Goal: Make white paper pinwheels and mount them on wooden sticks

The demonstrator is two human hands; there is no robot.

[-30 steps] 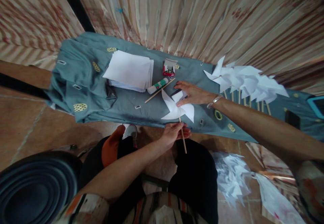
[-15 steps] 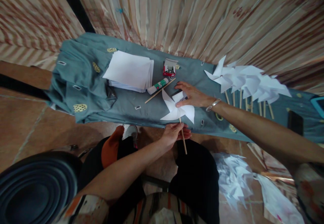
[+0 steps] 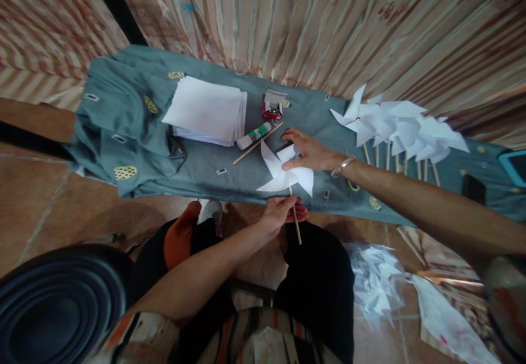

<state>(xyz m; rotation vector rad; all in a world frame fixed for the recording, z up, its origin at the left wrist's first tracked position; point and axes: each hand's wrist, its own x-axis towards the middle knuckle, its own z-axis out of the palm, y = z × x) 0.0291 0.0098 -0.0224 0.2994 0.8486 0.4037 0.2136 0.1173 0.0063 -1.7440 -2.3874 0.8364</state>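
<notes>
Pinching the wooden stick between closed fingers, the left hand held the paper pinwheel at the cloth's near edge. The right hand lay flat, fingers extended together, on the upper blades. A glue stick lay nearby.

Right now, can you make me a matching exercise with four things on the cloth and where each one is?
Things:
1. glue stick
2. paper stack
3. wooden stick
4. finished pinwheels

Places:
A. gripped in the left hand
B. far right, in a row
C. left part of the cloth
D. just below the small red box

Pairs: 1-D, 2-C, 3-A, 4-B
</notes>
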